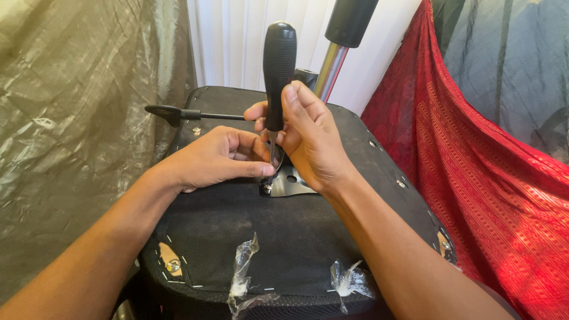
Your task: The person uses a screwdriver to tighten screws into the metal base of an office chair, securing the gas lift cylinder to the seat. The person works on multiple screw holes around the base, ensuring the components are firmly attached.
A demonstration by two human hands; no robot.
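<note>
Black-handled and upright, the screwdriver (278, 71) stood over the metal mounting plate (290, 182) in the middle of the upturned chair seat (308, 237), its tip down on a screw (268, 188) at the plate's near left corner. Our right hand (311, 139) was closed around the lower handle and shaft; our left hand (216, 159) pinched the shaft just above the tip, steadying it. We judged the work partly done at best: that screw was still seated, and the plate still lay flat on the seat. Behind the plate rose the chrome gas column (330, 70); a black lever (178, 114) stuck out leftward. Torn plastic scraps (242, 275) clung to the near edge, and red cloth (474, 148) hung at the right.
</note>
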